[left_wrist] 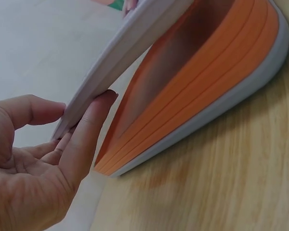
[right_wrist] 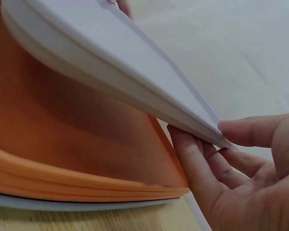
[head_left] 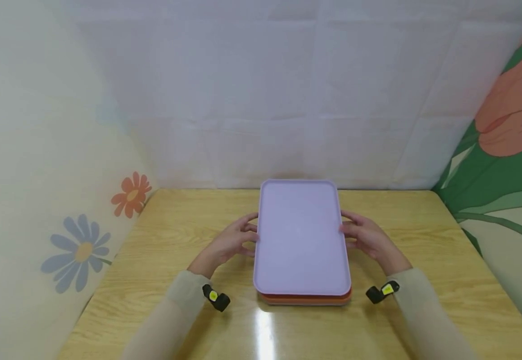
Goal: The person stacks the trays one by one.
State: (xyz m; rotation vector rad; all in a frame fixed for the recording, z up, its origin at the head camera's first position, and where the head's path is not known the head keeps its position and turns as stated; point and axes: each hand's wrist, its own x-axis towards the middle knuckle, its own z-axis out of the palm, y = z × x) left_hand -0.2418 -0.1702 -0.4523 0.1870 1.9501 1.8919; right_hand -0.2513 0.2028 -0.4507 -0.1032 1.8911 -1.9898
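A pale lilac rectangular tray is raised off a stack of trays, its long sides between my two hands. My left hand grips the left rim, thumb on the edge and fingers beneath, as the left wrist view shows. On the opposite rim my right hand pinches the tray the same way. Below lie several nested orange trays, with a grey-white tray at the bottom on the table. A gap separates the lilac tray from the orange ones in both wrist views.
The stack rests on a wood-grain table. A white creased cloth hangs behind the table's far edge. Flower-patterned sheets line the sides. A black wrist camera is strapped to each sleeve.
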